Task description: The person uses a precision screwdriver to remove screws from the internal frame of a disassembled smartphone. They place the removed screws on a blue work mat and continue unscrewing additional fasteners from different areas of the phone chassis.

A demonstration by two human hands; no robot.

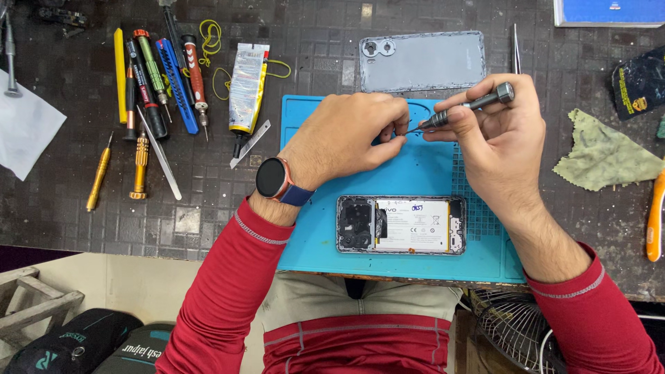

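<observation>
An opened smartphone [401, 224] lies face down on a blue work mat [315, 228], its battery and circuit boards exposed. Its grey back cover [422, 61] rests on the dark table beyond the mat. My right hand [495, 142] grips a small dark grey screwdriver [471, 105] above the mat, tip pointing left. My left hand [350, 135], with a round watch on its wrist, pinches something tiny at the screwdriver's tip; the item itself is too small to make out. Both hands hover above the phone's far side.
Left of the mat lie several screwdrivers and tools [156, 76], a glue tube [246, 86], yellow rubber bands [210, 38] and a metal blade [249, 144]. Tweezers [516, 48], a green cloth [606, 156] and an orange tool [654, 218] sit right. A fan [519, 325] stands below the table edge.
</observation>
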